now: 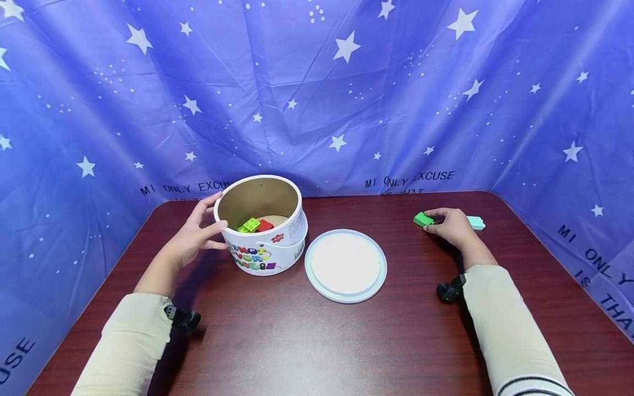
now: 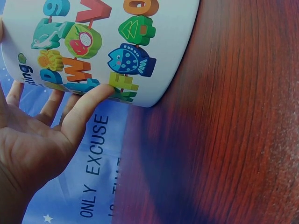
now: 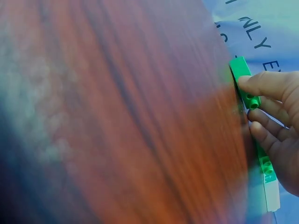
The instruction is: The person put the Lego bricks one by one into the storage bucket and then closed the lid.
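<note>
On the left of the table stands a white bucket (image 1: 257, 256) with colourful printed letters, its mouth uncovered. Inside lie lime-green toy bricks (image 1: 249, 225) and a red brick (image 1: 265, 225). My left hand (image 1: 195, 231) rests against the bucket's outer left side, thumb and fingers spread along the wall. At the far right, my right hand (image 1: 453, 226) pinches a green toy brick (image 1: 422, 219), whose studs show in the right wrist view. A pale mint brick (image 1: 476, 223) lies just right of that hand, partly hidden. Another green brick (image 3: 265, 162) shows below the fingers in the right wrist view.
A round white lid (image 1: 345, 263) lies on the table between the bucket and my right hand. The dark red wooden table (image 1: 307, 341) meets a blue star-printed curtain (image 1: 317, 99) at its back and sides.
</note>
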